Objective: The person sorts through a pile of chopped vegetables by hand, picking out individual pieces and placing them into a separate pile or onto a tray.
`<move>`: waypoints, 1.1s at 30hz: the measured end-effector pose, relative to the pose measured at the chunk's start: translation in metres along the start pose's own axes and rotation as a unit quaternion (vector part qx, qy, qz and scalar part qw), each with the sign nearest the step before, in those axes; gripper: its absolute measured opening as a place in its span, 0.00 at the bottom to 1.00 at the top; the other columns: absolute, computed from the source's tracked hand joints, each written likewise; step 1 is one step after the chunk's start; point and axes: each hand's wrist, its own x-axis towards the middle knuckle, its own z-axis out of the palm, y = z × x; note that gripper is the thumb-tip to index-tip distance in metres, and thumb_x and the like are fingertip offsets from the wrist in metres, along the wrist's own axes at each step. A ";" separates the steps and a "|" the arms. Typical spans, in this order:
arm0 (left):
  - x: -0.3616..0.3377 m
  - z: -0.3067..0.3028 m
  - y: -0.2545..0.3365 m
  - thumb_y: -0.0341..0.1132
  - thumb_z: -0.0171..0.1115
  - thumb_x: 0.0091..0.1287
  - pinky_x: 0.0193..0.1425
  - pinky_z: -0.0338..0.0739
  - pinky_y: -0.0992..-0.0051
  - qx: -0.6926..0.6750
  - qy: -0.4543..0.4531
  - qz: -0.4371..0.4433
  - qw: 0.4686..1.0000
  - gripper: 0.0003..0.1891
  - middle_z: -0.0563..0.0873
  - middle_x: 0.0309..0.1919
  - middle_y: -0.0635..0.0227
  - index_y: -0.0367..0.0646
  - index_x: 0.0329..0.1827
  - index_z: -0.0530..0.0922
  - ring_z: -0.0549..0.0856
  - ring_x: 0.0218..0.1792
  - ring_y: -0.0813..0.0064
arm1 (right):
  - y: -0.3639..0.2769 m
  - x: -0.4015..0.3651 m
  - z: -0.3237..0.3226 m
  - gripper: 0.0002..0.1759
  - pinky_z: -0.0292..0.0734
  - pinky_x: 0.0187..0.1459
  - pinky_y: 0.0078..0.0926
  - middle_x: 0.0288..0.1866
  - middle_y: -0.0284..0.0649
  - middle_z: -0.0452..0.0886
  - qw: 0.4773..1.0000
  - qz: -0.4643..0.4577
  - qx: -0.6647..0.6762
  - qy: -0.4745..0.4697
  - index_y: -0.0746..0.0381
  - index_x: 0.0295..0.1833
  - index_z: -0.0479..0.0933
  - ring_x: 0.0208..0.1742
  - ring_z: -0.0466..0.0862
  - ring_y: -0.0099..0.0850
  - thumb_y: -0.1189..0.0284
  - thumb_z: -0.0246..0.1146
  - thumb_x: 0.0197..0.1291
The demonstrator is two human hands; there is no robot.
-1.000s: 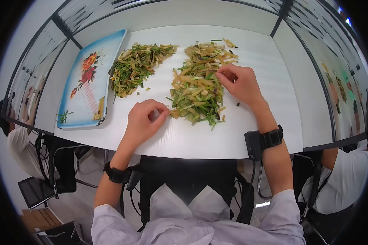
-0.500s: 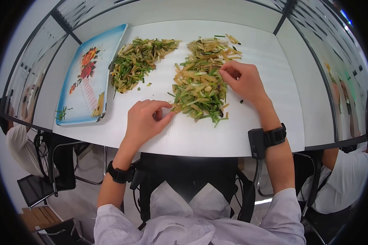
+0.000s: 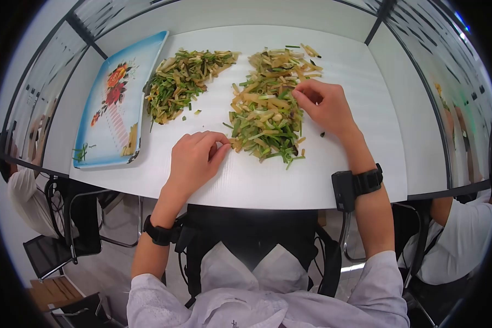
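One surface point(image 3: 202, 191): white, carrying all we list here.
One tray point(image 3: 101, 82): at left, blue-rimmed, pale-centred, printed with red and orange flowers; we note green and yellow scraps near its front end.
One long pile point(image 3: 265, 117) of cut vegetables: mid-surface, between the hands; yellowish strips mostly, brighter green stalks thickest at its near end, occasional dark bits, ragged edges.
One smaller pile point(image 3: 175, 87): beside the tray, greener, narrowing toward the far right.
One right hand point(image 3: 328, 106): at the long pile's right edge, thumb and forefinger drawn together.
One left hand point(image 3: 194, 158): at its near left edge, fingers curled, tips almost meeting. We cannot tell whether either grips a piece.
One dark fragment point(image 3: 322, 134): right of the long pile, apart.
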 end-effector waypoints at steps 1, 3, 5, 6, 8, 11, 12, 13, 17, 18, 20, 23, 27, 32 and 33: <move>0.000 -0.001 -0.001 0.30 0.71 0.60 0.32 0.70 0.73 0.001 0.001 -0.003 1.000 0.05 0.80 0.21 0.73 0.47 0.36 0.83 0.78 0.22 0.73 | 0.000 0.001 0.000 0.08 0.75 0.31 0.20 0.25 0.34 0.84 1.000 -0.002 0.000 -0.002 0.61 0.39 0.83 0.25 0.80 0.22 0.67 0.69 0.63; -0.002 -0.006 -0.003 0.30 0.71 0.60 0.33 0.70 0.72 0.018 0.013 0.015 1.000 0.04 0.80 0.21 0.72 0.47 0.36 0.83 0.78 0.22 0.72 | 0.001 0.000 0.002 0.08 0.75 0.31 0.20 0.25 0.34 0.84 1.000 0.001 -0.002 0.006 0.61 0.39 0.84 0.24 0.80 0.22 0.67 0.69 0.62; -0.009 -0.024 -0.010 0.30 0.70 0.61 0.32 0.71 0.70 0.026 0.009 0.012 1.000 0.04 0.81 0.21 0.71 0.47 0.36 0.83 0.78 0.23 0.69 | 0.001 0.001 0.002 0.06 0.69 0.27 0.16 0.23 0.30 0.81 0.999 -0.033 0.008 0.015 0.64 0.40 0.83 0.22 0.74 0.15 0.72 0.68 0.64; -0.015 -0.036 -0.016 0.30 0.70 0.61 0.31 0.71 0.69 0.049 0.005 -0.020 0.999 0.04 0.82 0.22 0.71 0.47 0.37 0.83 0.79 0.23 0.68 | 0.000 0.002 0.001 0.06 0.69 0.26 0.16 0.22 0.30 0.80 0.999 -0.048 -0.006 0.016 0.65 0.39 0.83 0.22 0.74 0.15 0.72 0.68 0.64; -0.029 -0.063 -0.033 0.30 0.70 0.62 0.29 0.71 0.69 0.070 0.001 -0.068 0.995 0.04 0.82 0.23 0.68 0.46 0.38 0.83 0.80 0.23 0.68 | 0.004 0.000 0.004 0.06 0.67 0.25 0.18 0.21 0.30 0.79 0.997 -0.069 -0.005 0.025 0.65 0.39 0.83 0.21 0.72 0.16 0.72 0.68 0.63; -0.050 -0.108 -0.071 0.27 0.67 0.65 0.32 0.72 0.75 0.103 0.019 -0.138 0.985 0.05 0.82 0.25 0.66 0.42 0.42 0.83 0.79 0.25 0.77 | 0.001 0.000 0.002 0.06 0.75 0.29 0.21 0.23 0.33 0.83 0.999 -0.032 -0.017 0.004 0.59 0.38 0.84 0.23 0.80 0.24 0.68 0.69 0.60; -0.057 -0.126 -0.092 0.28 0.66 0.66 0.31 0.72 0.75 0.131 0.043 -0.154 0.979 0.04 0.83 0.25 0.66 0.41 0.43 0.84 0.79 0.25 0.77 | -0.001 0.000 0.001 0.05 0.75 0.30 0.22 0.24 0.33 0.83 0.999 -0.028 -0.019 0.001 0.58 0.38 0.84 0.23 0.80 0.24 0.68 0.69 0.61; -0.065 -0.143 -0.115 0.29 0.66 0.67 0.31 0.72 0.74 0.158 0.067 -0.169 0.971 0.05 0.83 0.25 0.67 0.41 0.43 0.84 0.79 0.25 0.78 | -0.001 0.000 0.000 0.05 0.75 0.30 0.22 0.24 0.33 0.83 1.000 -0.025 -0.016 0.004 0.58 0.38 0.84 0.23 0.80 0.24 0.68 0.69 0.61; -0.101 -0.200 -0.200 0.34 0.65 0.69 0.38 0.76 0.71 0.355 0.139 -0.185 0.906 0.08 0.86 0.32 0.66 0.41 0.44 0.86 0.83 0.31 0.71 | -0.001 -0.001 -0.001 0.05 0.75 0.30 0.23 0.24 0.33 0.83 0.999 -0.034 -0.005 0.010 0.58 0.37 0.84 0.24 0.81 0.25 0.68 0.69 0.61; -0.111 -0.209 -0.218 0.36 0.65 0.69 0.41 0.77 0.70 0.430 0.127 -0.175 0.877 0.09 0.88 0.35 0.65 0.41 0.45 0.86 0.85 0.34 0.67 | -0.001 -0.001 -0.001 0.06 0.75 0.30 0.23 0.24 0.34 0.83 0.999 -0.038 -0.011 0.007 0.58 0.37 0.84 0.24 0.81 0.25 0.68 0.69 0.61; -0.131 -0.215 -0.249 0.37 0.65 0.69 0.44 0.77 0.68 0.432 0.134 -0.193 0.871 0.09 0.88 0.39 0.65 0.43 0.44 0.87 0.85 0.39 0.65 | 0.000 0.000 0.000 0.06 0.76 0.30 0.23 0.24 0.34 0.83 0.999 -0.044 -0.014 0.005 0.59 0.37 0.84 0.24 0.81 0.25 0.68 0.69 0.61; -0.155 -0.213 -0.294 0.40 0.64 0.69 0.49 0.78 0.66 0.457 0.139 -0.206 0.854 0.11 0.89 0.43 0.64 0.46 0.45 0.88 0.86 0.45 0.61 | 0.001 -0.001 0.001 0.07 0.75 0.30 0.22 0.24 0.35 0.83 0.999 -0.040 0.008 0.002 0.60 0.37 0.84 0.24 0.81 0.25 0.68 0.68 0.62; -0.140 -0.213 -0.295 0.37 0.63 0.69 0.52 0.78 0.67 0.335 0.155 -0.356 0.859 0.10 0.89 0.45 0.65 0.47 0.46 0.88 0.86 0.47 0.61 | 0.004 -0.002 0.002 0.09 0.72 0.29 0.22 0.22 0.35 0.81 1.000 -0.013 0.021 0.003 0.63 0.37 0.83 0.22 0.77 0.25 0.68 0.67 0.63; -0.128 -0.218 -0.280 0.25 0.56 0.63 0.64 0.69 0.64 0.384 0.020 -0.173 0.907 0.18 0.83 0.59 0.67 0.56 0.49 0.88 0.78 0.60 0.60 | 0.001 -0.001 0.001 0.09 0.70 0.28 0.23 0.21 0.35 0.79 1.000 -0.017 0.000 0.000 0.63 0.37 0.83 0.22 0.75 0.24 0.67 0.67 0.63; -0.129 -0.218 -0.279 0.25 0.54 0.62 0.70 0.64 0.61 0.413 -0.017 -0.163 0.896 0.21 0.79 0.65 0.68 0.59 0.50 0.87 0.74 0.66 0.60 | 0.001 -0.001 0.000 0.09 0.70 0.28 0.23 0.21 0.35 0.79 1.000 -0.013 -0.001 -0.004 0.63 0.37 0.83 0.22 0.75 0.24 0.67 0.67 0.63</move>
